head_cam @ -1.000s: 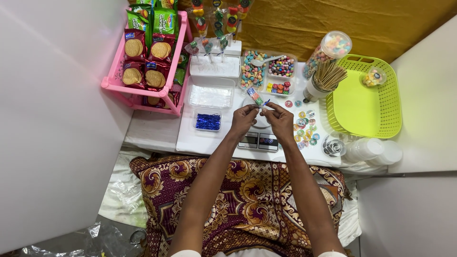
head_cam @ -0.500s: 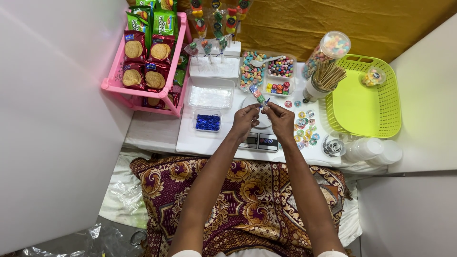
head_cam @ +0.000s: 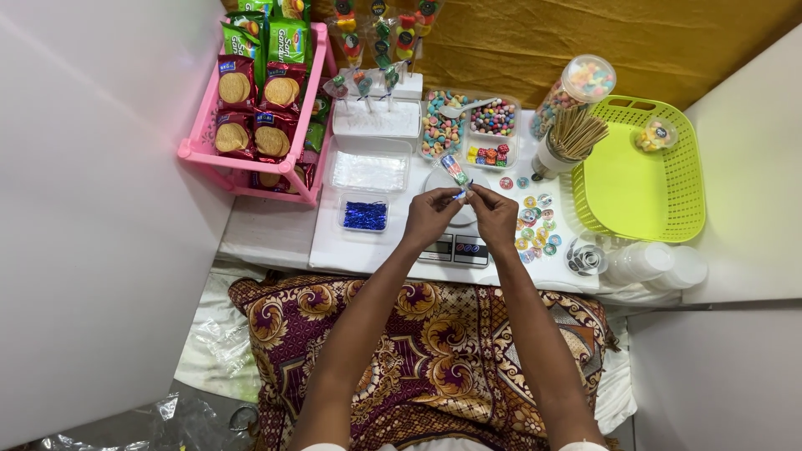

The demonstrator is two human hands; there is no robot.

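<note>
We see two hands over the middle of the white table [head_cam: 276,230]. The left hand [head_cam: 430,215] and the right hand [head_cam: 494,214] both pinch shut on one small candy packet [head_cam: 454,169], which sticks up and away from the fingertips, just above the kitchen scale [head_cam: 455,242]. A bit of blue twist tie [head_cam: 460,195] shows between the fingertips, but we cannot tell which hand holds it.

We count one pink rack [head_cam: 199,138] of biscuit packs far left, one green basket [head_cam: 642,209] on the right, one tub of blue ties [head_cam: 365,215], one candy tray [head_cam: 469,125] with three parts and one cup of wooden sticks [head_cam: 575,134].

The round stickers [head_cam: 535,225] are too small and too many to count. The top of the rack is cut off. The hands hide most of the scale's round plate. A tall jar of sweets [head_cam: 576,88] stands behind the sticks.
</note>
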